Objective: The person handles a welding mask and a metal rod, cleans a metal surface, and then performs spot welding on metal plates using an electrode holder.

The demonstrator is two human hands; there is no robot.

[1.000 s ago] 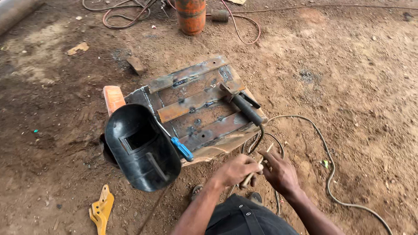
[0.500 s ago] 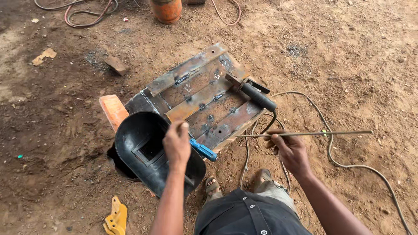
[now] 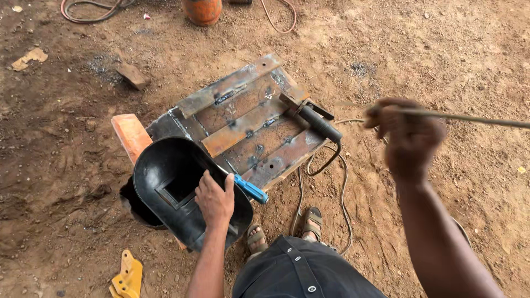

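- My left hand (image 3: pixel 214 200) now rests gripping the inside of the black mask (image 3: pixel 176 190), at the near-left corner of the steel plate (image 3: pixel 243 124).
- My right hand (image 3: pixel 409 138) has lifted, blurred, closed around the thin rod (image 3: pixel 469 117), now off the ground and beyond the plate's right edge.
- The holder (image 3: pixel 317 122) lies untouched at the plate's right edge.

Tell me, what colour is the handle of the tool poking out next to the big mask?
Bright blue. The handle shows in the head view, beside the black mask.
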